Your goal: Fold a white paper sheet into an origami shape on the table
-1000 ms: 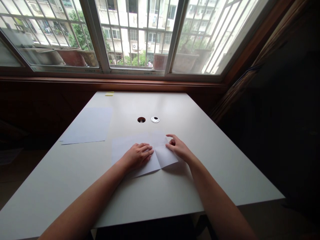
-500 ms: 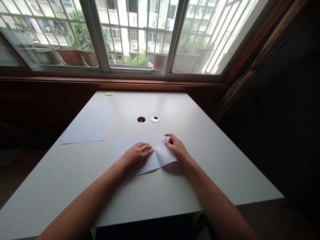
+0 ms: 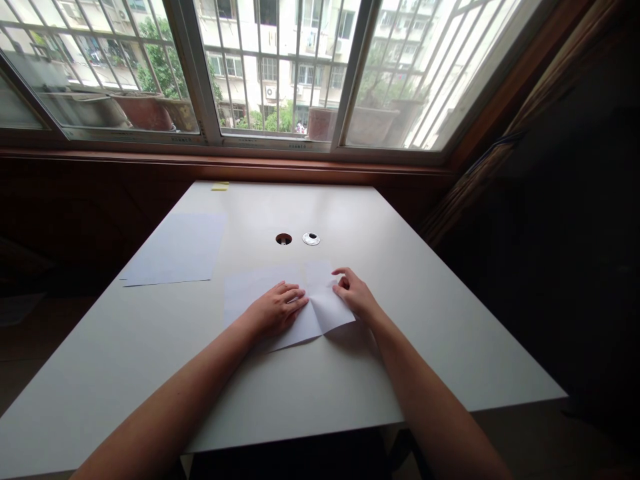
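A white sheet of paper (image 3: 325,313), partly folded, lies on the white table (image 3: 310,393) in front of me. My left hand (image 3: 275,310) rests flat on its middle, fingers stretched out and pressing it down. My right hand (image 3: 353,293) sits on the paper's right part, fingers curled, with the fingertips pinching the folded flap near its upper edge.
A second flat white sheet (image 3: 175,250) lies at the table's left. A cable hole (image 3: 283,239) and its round cap (image 3: 311,239) sit beyond the paper. A small yellow note (image 3: 219,187) lies at the far edge, below the barred window (image 3: 270,73).
My right hand has drawn slightly left along the flap. The left hand has stayed pressed on the paper.
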